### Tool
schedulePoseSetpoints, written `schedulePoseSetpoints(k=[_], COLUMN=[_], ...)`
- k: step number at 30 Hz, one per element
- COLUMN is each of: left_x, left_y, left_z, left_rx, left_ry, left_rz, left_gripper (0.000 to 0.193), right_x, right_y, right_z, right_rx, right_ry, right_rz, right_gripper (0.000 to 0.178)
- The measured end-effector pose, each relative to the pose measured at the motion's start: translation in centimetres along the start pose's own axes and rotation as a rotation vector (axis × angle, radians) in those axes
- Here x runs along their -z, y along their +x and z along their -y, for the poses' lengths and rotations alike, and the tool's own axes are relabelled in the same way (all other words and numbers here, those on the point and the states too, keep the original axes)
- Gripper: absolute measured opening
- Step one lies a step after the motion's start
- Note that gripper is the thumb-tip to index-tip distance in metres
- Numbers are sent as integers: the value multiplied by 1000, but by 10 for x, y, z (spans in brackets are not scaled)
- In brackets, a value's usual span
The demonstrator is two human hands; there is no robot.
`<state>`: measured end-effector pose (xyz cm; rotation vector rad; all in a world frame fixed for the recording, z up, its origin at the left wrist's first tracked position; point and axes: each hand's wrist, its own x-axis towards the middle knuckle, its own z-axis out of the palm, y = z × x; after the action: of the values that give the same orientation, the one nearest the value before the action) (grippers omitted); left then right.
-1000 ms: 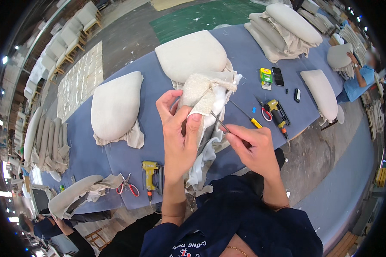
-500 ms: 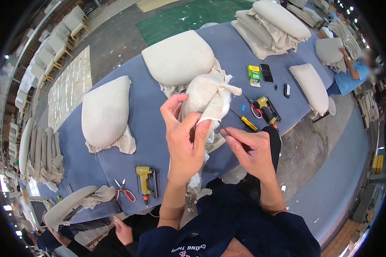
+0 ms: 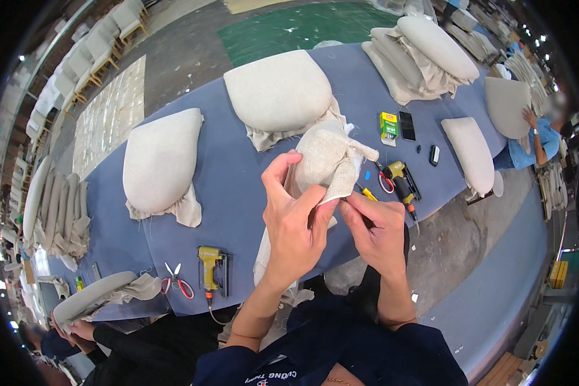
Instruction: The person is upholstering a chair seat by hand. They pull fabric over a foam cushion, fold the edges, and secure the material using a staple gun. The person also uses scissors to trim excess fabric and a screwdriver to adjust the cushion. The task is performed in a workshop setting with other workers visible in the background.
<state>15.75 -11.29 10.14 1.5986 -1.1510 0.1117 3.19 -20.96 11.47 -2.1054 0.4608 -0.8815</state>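
Note:
A beige fabric-covered padded piece (image 3: 321, 157) with loose, bunched cloth is held up over the table's near edge. My left hand (image 3: 296, 225) grips it, fingers round its side and thumb pinching the cloth edge. Close beside that thumb, my right hand (image 3: 378, 231) is closed at the same edge. The thin dark tool seen in it half a second ago is now hidden by fingers and cloth. Beyond my right hand lies a yellow-handled tool (image 3: 368, 193), partly covered. Red-handled scissors (image 3: 385, 181) and a yellow-green staple gun (image 3: 403, 182) lie near it.
Upholstered cushions (image 3: 280, 87) lie across the blue-grey table (image 3: 238, 212), others stacked at far right. A second staple gun (image 3: 211, 270) and scissors (image 3: 175, 282) lie near left. A green-yellow box (image 3: 388, 127) and phone (image 3: 407, 126) lie beyond. Co-workers handle cushions at left and right.
My right hand has moved in against the cloth edge by my left thumb, hiding the dark tool. The view has shifted slightly. The co-worker at right has turned the cushion they hold.

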Motion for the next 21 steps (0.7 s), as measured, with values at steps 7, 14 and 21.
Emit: schedulePoseSetpoints(k=[7, 14, 21], left_x=[-6, 18, 0], left_y=[-1, 10, 90], left_z=[-4, -21, 15], left_rx=[3, -8, -56], left_ry=[41, -272, -679], left_rz=[11, 234, 862], left_gripper=[11, 11, 10], right_x=[17, 32, 19], right_y=[-8, -47, -57], right_z=[-10, -13, -3], right_rx=[-132, 65, 74], right_ry=[98, 6, 81], right_rz=[102, 43, 71], right_gripper=[7, 7, 8])
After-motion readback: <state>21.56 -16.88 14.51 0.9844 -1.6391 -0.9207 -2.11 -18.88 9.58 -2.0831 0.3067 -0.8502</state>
